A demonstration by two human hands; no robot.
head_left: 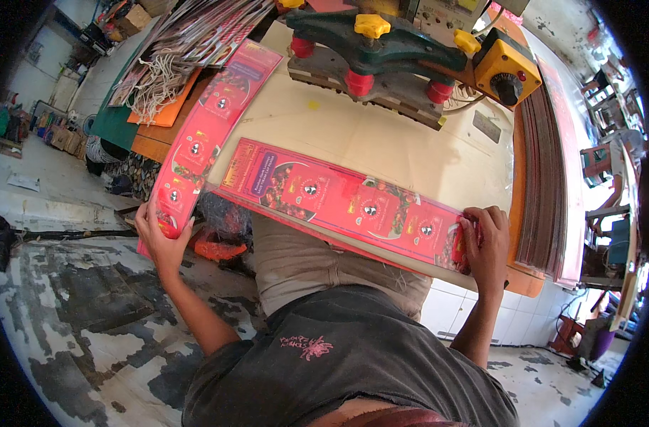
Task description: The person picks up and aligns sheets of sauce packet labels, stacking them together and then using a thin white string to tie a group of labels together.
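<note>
A long red printed strip with round pictures runs along the left of the cream work surface. My left hand grips its near end, thumb on top and fingers underneath. A second red printed strip, with a purple panel at its left end, lies slantwise along the near edge of the surface. More red layers show beneath its front edge. My right hand holds the right end of this second strip, thumb on its face and fingers bent round the end.
A dark green press with yellow knobs and red cylinders overhangs the back of the surface. A yellow control box with a black dial is on its right. Tall stacked sheets stand far right. Printed bags with white cords lie back left.
</note>
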